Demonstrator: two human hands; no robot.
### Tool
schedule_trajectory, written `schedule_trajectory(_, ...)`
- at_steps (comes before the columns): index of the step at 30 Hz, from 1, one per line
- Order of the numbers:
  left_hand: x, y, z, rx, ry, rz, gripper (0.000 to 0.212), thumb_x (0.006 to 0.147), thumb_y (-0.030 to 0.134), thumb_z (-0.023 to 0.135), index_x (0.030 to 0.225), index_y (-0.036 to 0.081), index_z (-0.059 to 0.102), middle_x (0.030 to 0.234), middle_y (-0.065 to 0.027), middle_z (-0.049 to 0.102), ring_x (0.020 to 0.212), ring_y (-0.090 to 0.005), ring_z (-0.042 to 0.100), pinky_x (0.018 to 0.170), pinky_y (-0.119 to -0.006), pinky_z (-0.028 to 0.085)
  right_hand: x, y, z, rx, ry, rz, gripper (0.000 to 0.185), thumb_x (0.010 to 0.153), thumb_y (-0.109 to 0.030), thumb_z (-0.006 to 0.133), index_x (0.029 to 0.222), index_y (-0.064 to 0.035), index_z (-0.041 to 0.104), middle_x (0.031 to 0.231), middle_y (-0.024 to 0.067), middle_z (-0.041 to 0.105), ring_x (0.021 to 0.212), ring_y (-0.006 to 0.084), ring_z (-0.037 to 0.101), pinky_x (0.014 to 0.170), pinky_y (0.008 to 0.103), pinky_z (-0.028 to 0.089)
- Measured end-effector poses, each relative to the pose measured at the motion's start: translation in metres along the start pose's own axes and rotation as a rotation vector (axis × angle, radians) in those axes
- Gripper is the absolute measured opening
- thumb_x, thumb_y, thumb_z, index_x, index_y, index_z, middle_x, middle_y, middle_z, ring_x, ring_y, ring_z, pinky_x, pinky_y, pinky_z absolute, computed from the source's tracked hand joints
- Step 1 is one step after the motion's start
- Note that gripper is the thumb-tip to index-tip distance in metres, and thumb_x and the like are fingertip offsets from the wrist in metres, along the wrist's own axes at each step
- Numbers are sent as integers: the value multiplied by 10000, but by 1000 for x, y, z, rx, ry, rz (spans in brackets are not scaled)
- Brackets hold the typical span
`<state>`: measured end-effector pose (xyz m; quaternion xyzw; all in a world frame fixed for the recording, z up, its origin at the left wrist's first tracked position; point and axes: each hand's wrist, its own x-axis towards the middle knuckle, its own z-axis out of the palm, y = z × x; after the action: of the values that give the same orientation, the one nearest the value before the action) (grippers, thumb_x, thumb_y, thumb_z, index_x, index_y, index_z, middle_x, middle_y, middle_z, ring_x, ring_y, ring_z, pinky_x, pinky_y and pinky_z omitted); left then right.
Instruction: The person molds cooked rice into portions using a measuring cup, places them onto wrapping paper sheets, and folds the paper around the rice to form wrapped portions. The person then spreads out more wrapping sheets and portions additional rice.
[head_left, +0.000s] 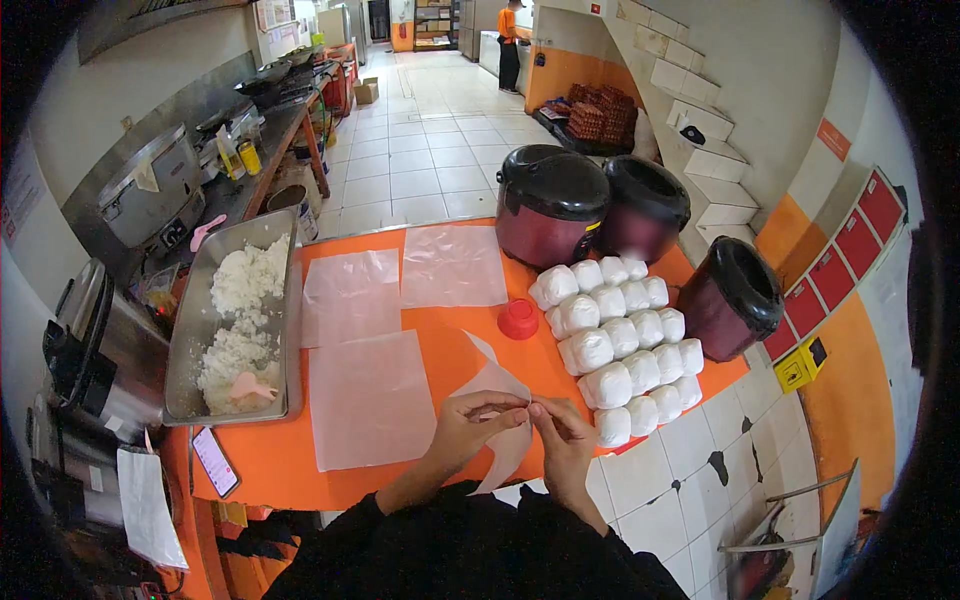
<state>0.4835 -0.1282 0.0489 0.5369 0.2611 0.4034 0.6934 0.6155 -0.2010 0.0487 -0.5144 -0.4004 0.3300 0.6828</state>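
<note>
Both hands meet over the front of the orange table (360, 484). My left hand (480, 420) and my right hand (559, 427) pinch a translucent wrapping sheet (491, 379) between their fingertips; one corner rises above them and another hangs below. Flat to the left lie three more wrapping sheets (371, 405), one near and two farther back. A small red cup (517, 319) stands beyond my hands. At the right sit rows of white wrapped bundles (607, 386). The steel tray (294, 360) at the left holds white rice (240, 349) and a pink rice scoop (252, 388).
Dark red rice cookers with black lids (553, 210) stand at the table's back and right edges. A phone (215, 461) lies at the front left corner. Beyond the tray is a cooking counter (277, 142). Egg trays (600, 116) and a person in orange (508, 45) are farther back.
</note>
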Motion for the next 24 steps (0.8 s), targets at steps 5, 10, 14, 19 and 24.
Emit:
schedule_trajectory(5,3,-4,-3,-28,-16,1,201,829,29,702,1007,-59,673,1006,-133,677,926,-204,658,849,-328,551,2,-1,0,-58,0,-7,175,882,7,633,1046,10,694,953,75,626,872,129,588,768,234,474)
schedule_trajectory(10,4,-6,-4,-13,-7,-4,196,835,35,698,1003,-61,673,1006,-136,676,927,-212,659,850,-337,554,2,-2,2,-25,3,-4,174,880,7,636,1044,12,694,957,79,629,879,134,595,771,233,478)
schedule_trajectory(14,5,-1,-3,-23,-13,-20,188,836,28,695,1000,-61,673,1007,-135,677,918,-206,660,847,-336,554,3,-2,2,-65,14,-10,172,881,8,635,1042,13,695,956,81,631,885,139,597,778,237,480)
schedule_trajectory(19,5,-7,-7,-5,-50,20,241,869,60,676,1067,-75,648,1028,-136,679,928,-168,652,839,-295,546,2,-1,2,-84,16,-9,181,878,8,638,1050,10,693,957,88,634,890,145,604,793,241,482)
schedule_trajectory(24,4,-12,-5,152,-14,218,157,869,69,674,997,-19,653,982,-82,644,914,-142,639,780,-272,559,-1,12,3,-31,-60,-85,213,872,-17,653,1084,0,658,970,87,631,890,144,604,784,236,478)
